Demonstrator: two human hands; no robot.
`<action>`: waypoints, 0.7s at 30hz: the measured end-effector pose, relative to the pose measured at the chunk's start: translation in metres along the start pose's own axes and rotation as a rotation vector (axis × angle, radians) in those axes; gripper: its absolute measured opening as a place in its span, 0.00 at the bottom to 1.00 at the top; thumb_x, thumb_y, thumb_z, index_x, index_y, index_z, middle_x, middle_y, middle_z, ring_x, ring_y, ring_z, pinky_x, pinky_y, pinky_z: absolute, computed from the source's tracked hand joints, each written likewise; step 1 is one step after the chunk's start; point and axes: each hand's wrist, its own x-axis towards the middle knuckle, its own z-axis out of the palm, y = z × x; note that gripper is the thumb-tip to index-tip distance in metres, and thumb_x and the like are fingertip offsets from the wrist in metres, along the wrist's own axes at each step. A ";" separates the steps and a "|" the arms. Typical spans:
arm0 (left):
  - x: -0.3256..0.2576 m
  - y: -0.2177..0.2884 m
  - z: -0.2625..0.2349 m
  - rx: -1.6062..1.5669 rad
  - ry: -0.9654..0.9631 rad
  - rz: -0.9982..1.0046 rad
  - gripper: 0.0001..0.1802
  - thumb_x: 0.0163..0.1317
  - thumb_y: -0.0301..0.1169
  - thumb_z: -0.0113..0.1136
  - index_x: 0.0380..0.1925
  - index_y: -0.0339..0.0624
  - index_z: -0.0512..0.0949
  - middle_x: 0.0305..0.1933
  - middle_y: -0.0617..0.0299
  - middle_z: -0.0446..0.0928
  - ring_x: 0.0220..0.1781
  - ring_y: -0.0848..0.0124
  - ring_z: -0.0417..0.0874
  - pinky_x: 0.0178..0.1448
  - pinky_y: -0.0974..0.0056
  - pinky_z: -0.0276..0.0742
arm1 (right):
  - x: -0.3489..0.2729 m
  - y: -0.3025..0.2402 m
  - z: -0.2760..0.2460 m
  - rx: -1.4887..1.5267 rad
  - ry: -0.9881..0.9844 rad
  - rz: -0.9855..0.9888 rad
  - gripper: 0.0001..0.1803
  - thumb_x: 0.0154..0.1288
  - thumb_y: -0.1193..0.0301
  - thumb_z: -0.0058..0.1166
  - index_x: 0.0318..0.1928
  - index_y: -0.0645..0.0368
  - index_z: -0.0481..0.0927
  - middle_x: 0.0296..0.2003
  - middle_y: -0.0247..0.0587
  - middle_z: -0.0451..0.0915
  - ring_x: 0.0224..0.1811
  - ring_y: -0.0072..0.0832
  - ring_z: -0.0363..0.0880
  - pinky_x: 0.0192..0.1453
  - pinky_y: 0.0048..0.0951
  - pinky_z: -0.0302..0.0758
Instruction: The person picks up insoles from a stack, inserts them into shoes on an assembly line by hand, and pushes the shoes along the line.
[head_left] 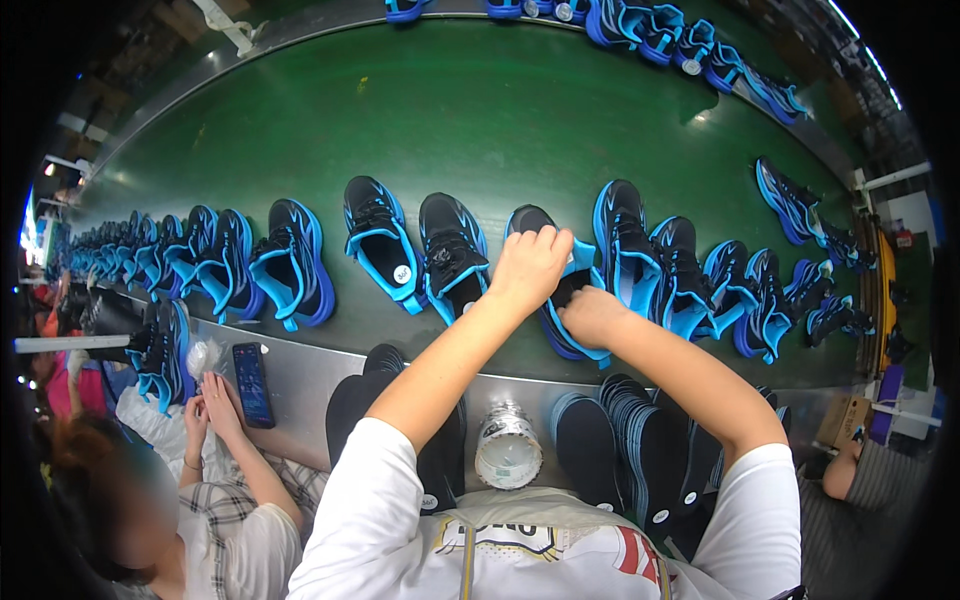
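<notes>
A black and blue sneaker (531, 218) lies on the green belt in front of me, its toe pointing away. My left hand (540, 265) is closed over its tongue and laces. At the shoe's opening is my right hand (595, 315), fingers curled down into the collar; their tips and whatever they hold are hidden. Just left of it lies a matching sneaker (450, 240), and another (622, 235) sits close on the right. Black insoles with blue edges stand in stacks (650, 445) below my right forearm, and more insoles (350, 405) are by my left forearm.
A clear jar (508, 450) stands between the insole stacks. Sneakers line the belt's near side (205, 250) and far edge (660, 35). At left sits a co-worker, whose hands (215, 405) are near a phone (253, 385) on the metal ledge. A carton (843, 420) is at right.
</notes>
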 end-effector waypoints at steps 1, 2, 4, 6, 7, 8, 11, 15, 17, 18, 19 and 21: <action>-0.002 -0.003 -0.001 0.041 -0.071 0.038 0.18 0.45 0.37 0.62 0.33 0.41 0.68 0.25 0.59 0.69 0.24 0.63 0.74 0.29 0.60 0.67 | -0.009 -0.001 -0.004 0.056 -0.051 -0.009 0.18 0.57 0.65 0.37 0.30 0.60 0.80 0.34 0.46 0.79 0.43 0.32 0.76 0.59 0.35 0.56; -0.001 -0.003 -0.004 0.073 -0.140 0.083 0.19 0.44 0.37 0.63 0.32 0.42 0.67 0.26 0.59 0.68 0.25 0.64 0.73 0.29 0.60 0.66 | -0.020 -0.001 -0.010 0.113 -0.104 -0.007 0.22 0.58 0.62 0.33 0.30 0.62 0.80 0.34 0.48 0.79 0.44 0.33 0.76 0.64 0.37 0.49; 0.001 0.000 -0.009 0.052 -0.254 0.070 0.20 0.42 0.38 0.64 0.29 0.41 0.66 0.28 0.58 0.68 0.27 0.62 0.75 0.30 0.60 0.68 | -0.023 -0.009 -0.009 0.180 -0.148 0.032 0.24 0.59 0.60 0.31 0.32 0.64 0.79 0.33 0.50 0.79 0.44 0.34 0.75 0.66 0.38 0.41; 0.006 0.003 -0.006 0.060 -0.348 0.050 0.22 0.41 0.39 0.65 0.30 0.40 0.66 0.30 0.56 0.68 0.28 0.61 0.76 0.31 0.60 0.70 | -0.024 -0.014 0.004 0.237 -0.085 0.100 0.29 0.59 0.58 0.26 0.34 0.68 0.78 0.30 0.54 0.78 0.45 0.36 0.74 0.69 0.38 0.29; 0.008 0.006 -0.005 0.057 -0.386 0.035 0.22 0.42 0.38 0.64 0.31 0.39 0.65 0.30 0.55 0.68 0.29 0.59 0.77 0.32 0.59 0.72 | -0.026 -0.013 0.015 0.285 0.023 0.103 0.26 0.59 0.59 0.30 0.33 0.68 0.78 0.34 0.55 0.77 0.48 0.37 0.72 0.69 0.40 0.32; 0.007 0.007 -0.003 0.051 -0.387 0.037 0.22 0.42 0.38 0.64 0.31 0.39 0.65 0.30 0.55 0.68 0.29 0.59 0.77 0.32 0.59 0.72 | -0.032 -0.013 0.023 0.334 0.133 0.105 0.24 0.59 0.59 0.34 0.32 0.68 0.78 0.38 0.57 0.76 0.50 0.37 0.71 0.68 0.42 0.35; -0.005 -0.004 -0.004 0.051 -0.341 0.052 0.17 0.47 0.35 0.60 0.31 0.39 0.65 0.29 0.56 0.68 0.28 0.59 0.76 0.31 0.59 0.70 | -0.065 -0.030 0.023 0.379 0.743 0.120 0.16 0.56 0.64 0.46 0.33 0.67 0.78 0.47 0.59 0.70 0.55 0.44 0.65 0.66 0.46 0.45; -0.016 0.009 -0.018 0.058 -0.265 0.105 0.14 0.50 0.34 0.57 0.30 0.40 0.65 0.28 0.57 0.67 0.25 0.63 0.74 0.30 0.62 0.66 | -0.102 -0.052 0.059 0.581 0.686 0.321 0.15 0.54 0.73 0.51 0.44 0.60 0.75 0.53 0.68 0.61 0.58 0.57 0.58 0.63 0.49 0.52; -0.027 0.024 -0.023 0.061 -0.131 0.146 0.15 0.49 0.33 0.58 0.32 0.38 0.67 0.24 0.60 0.66 0.23 0.66 0.70 0.29 0.64 0.64 | -0.109 -0.052 0.069 0.734 0.617 0.279 0.14 0.55 0.73 0.52 0.44 0.62 0.75 0.49 0.62 0.66 0.54 0.51 0.64 0.61 0.46 0.57; -0.032 0.030 -0.027 0.073 -0.081 0.159 0.15 0.49 0.33 0.59 0.34 0.37 0.68 0.23 0.61 0.65 0.23 0.68 0.69 0.29 0.64 0.63 | -0.110 -0.054 0.068 0.800 0.580 0.255 0.14 0.54 0.74 0.52 0.43 0.63 0.75 0.47 0.58 0.69 0.53 0.47 0.66 0.60 0.45 0.59; -0.037 0.031 -0.024 0.072 -0.037 0.150 0.17 0.48 0.32 0.59 0.38 0.37 0.70 0.22 0.63 0.65 0.22 0.69 0.68 0.28 0.65 0.63 | -0.108 -0.054 0.068 0.802 0.584 0.260 0.14 0.54 0.74 0.52 0.43 0.63 0.75 0.47 0.58 0.69 0.53 0.47 0.66 0.60 0.45 0.59; -0.037 0.024 -0.020 0.131 -0.025 0.109 0.17 0.48 0.31 0.59 0.39 0.38 0.71 0.22 0.63 0.65 0.22 0.69 0.69 0.27 0.65 0.63 | -0.101 -0.052 0.063 0.798 0.622 0.226 0.12 0.54 0.75 0.52 0.41 0.63 0.76 0.44 0.52 0.72 0.48 0.45 0.70 0.59 0.44 0.60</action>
